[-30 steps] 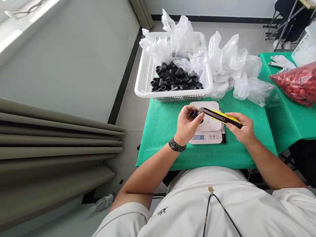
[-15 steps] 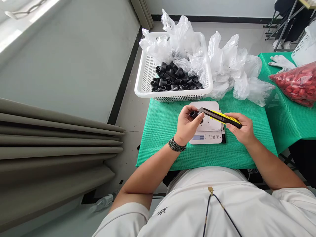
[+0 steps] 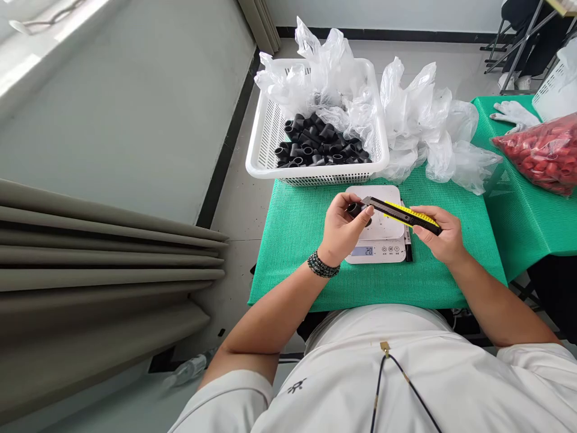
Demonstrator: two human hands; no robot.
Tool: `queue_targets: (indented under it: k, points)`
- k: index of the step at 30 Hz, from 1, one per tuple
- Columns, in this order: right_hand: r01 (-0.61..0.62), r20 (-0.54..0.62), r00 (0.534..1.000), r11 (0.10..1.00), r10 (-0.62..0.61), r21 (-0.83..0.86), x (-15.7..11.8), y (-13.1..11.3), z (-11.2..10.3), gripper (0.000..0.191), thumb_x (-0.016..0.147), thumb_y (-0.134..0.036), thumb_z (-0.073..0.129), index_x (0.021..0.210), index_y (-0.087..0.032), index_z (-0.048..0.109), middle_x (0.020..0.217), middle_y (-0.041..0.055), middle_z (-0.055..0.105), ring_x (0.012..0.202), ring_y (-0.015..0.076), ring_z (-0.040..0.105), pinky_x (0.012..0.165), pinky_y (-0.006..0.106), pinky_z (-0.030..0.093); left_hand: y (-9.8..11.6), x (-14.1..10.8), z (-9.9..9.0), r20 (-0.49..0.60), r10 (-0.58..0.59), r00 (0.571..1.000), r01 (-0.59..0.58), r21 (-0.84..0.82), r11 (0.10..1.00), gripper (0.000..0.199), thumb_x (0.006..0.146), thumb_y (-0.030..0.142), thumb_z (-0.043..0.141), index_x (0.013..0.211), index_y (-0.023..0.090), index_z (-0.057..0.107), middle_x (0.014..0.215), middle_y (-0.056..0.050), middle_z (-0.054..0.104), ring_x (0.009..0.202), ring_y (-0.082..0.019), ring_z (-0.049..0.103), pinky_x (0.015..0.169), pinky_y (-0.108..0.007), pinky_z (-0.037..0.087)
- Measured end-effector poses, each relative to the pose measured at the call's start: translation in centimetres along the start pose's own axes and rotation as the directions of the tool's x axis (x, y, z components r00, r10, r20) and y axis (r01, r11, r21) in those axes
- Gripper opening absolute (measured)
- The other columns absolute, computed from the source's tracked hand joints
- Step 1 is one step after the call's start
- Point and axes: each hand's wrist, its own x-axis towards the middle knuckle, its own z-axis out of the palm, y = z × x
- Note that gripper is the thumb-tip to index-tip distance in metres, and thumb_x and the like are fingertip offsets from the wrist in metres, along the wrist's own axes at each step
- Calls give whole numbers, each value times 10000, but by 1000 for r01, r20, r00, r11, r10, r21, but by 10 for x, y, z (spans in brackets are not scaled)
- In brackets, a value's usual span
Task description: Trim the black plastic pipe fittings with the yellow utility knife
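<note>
Above the white digital scale [image 3: 383, 255], my left hand [image 3: 343, 227] is closed around a black pipe fitting [image 3: 354, 210], its round opening facing left. My right hand [image 3: 439, 233] grips a yellow and black utility knife [image 3: 408, 216]. The knife's blade reaches left to the fitting and my left fingertips; whether it touches the fitting is hard to make out. My left fingers cover part of the fitting. The scale's display is lit, and small dark specks lie on its pan. A black and white marker [image 3: 408, 248] lies against the scale's right side.
Beyond the scale, a white basket [image 3: 315, 172] holds several black fittings [image 3: 315, 141] and crumpled clear bags [image 3: 331, 72]. More plastic bags [image 3: 428, 126] lie to its right. On the right-hand green-covered table are a white glove [image 3: 514, 113] and a bag of red pieces [image 3: 543, 153].
The reading on the scale's display has changed from about 0.0 to what looks like 2.0. Both hands, the fitting and the knife stay almost exactly in place.
</note>
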Motion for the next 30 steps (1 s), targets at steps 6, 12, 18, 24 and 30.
queue_targets:
  k: [6,12,18,24,30]
  points:
    - [-8,5,1000,1000,8,-1,0,-1,-1,269,910,-373,817,1161,-280,840,1065,52,877,879,231,834,740,333,697,0,0,0,0,-7,1000,7,-13,1000,627,733,625,979,979,209,579,842,26,643,673,-75,615,610,-214,583]
    - [-66,9,998,998,66,-24,0,0,-1,323,897,-477,823,1145,-270,838,1061,69,871,889,252,828,750,367,701,1,1,1,-2,-23,1000,23,-32,999,641,707,616,996,972,210,577,841,32,631,667,-75,615,612,-222,591]
    - [-57,8,998,998,57,-31,0,-1,-1,306,895,-449,818,1144,-272,840,1045,66,871,851,238,818,704,344,685,0,1,1,-7,-24,1000,24,-33,999,646,700,617,1000,970,208,578,837,36,625,653,-70,607,597,-218,583]
    - [-42,10,999,999,42,-23,0,-1,-1,294,902,-429,815,1150,-273,838,1033,60,870,841,231,815,694,337,681,1,1,1,-2,-35,999,35,-43,998,657,693,614,1006,970,203,574,832,37,632,653,-67,616,602,-216,580]
    - [-32,8,999,999,32,-13,0,-1,-1,283,907,-419,817,1154,-282,839,1044,59,871,851,234,820,706,341,686,1,1,1,-6,-40,999,39,-48,998,660,686,616,1008,969,205,576,832,36,633,653,-67,611,599,-217,578]
